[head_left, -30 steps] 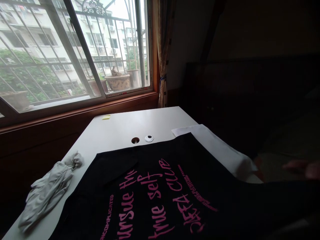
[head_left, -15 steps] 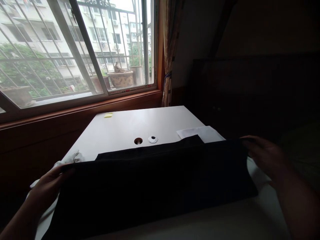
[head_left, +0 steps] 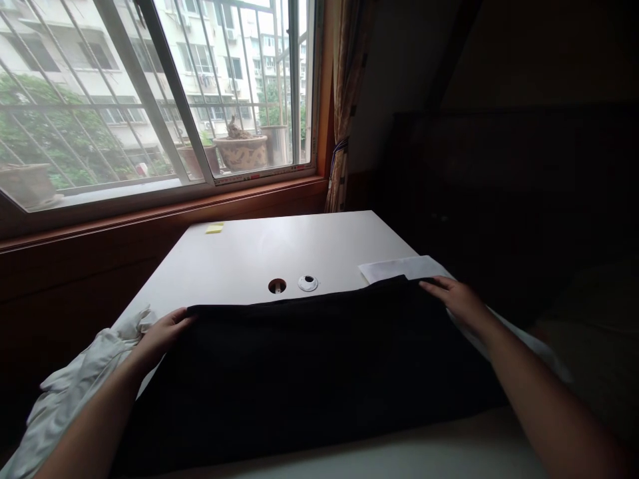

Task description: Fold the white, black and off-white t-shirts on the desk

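A wide piece of black cloth (head_left: 309, 372), perhaps a folded garment, lies spread across the near half of the white table (head_left: 279, 249). At its far left corner my left hand (head_left: 162, 336) is closed, thumb and fingers pinching the edge. My right hand (head_left: 462, 303) grips the far edge near the right corner, fingertips on the fabric. Too dark to make out are any seams or layers of the cloth. Crumpled white fabric (head_left: 84, 372) hangs over the table's left side, beside my left forearm. Just beyond the cloth's right end lies a flat white sheet (head_left: 389, 268).
Two round openings sit mid-table: a dark hole (head_left: 277, 286) and a white-rimmed one (head_left: 308, 283). A yellow note (head_left: 214, 228) lies at the far left corner. Behind the table are a barred window (head_left: 200, 100) and a tied curtain (head_left: 339, 133).
Both hands have moved inward and away from me, bringing the cloth's held edge forward and down over the back layer. My right hand travelled left, my left hand right.
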`<action>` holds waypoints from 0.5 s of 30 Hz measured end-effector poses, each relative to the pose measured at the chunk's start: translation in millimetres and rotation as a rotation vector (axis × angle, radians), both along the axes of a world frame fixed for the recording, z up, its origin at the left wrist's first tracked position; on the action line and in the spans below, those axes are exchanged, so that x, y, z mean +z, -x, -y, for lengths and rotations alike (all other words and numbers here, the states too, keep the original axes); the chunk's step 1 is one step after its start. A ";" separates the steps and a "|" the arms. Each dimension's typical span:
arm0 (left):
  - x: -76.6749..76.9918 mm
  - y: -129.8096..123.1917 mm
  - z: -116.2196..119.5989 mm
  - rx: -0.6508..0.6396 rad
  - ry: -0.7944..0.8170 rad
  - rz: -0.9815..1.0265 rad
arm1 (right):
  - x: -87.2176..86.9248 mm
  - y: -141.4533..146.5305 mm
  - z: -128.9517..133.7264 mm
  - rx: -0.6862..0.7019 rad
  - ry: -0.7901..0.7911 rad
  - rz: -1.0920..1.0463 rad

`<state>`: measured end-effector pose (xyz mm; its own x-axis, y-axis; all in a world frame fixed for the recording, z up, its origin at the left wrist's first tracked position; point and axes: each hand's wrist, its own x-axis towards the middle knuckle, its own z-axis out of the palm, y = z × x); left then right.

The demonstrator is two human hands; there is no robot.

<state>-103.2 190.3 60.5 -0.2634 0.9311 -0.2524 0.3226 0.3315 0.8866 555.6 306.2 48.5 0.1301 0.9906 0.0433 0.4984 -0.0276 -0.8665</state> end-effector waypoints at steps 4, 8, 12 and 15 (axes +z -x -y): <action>-13.5 9.9 -9.6 0.002 0.052 -0.026 | -19.0 -2.3 -15.2 -0.041 -0.007 -0.025; -19.7 17.5 -14.4 0.000 0.070 -0.058 | -30.1 -8.2 -26.8 -0.002 0.001 -0.022; -24.7 21.4 -14.7 0.009 -0.015 -0.189 | -40.1 -10.3 -30.8 0.012 0.001 -0.003; -24.1 23.1 -11.5 -0.042 -0.058 -0.305 | -48.9 -12.8 -31.9 -0.006 -0.024 -0.012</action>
<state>-126.4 201.8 36.4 -0.2800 0.9532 -0.1138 0.5892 0.2642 0.7636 568.3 338.1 -0.4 0.1370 0.9884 0.0651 0.4877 -0.0101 -0.8730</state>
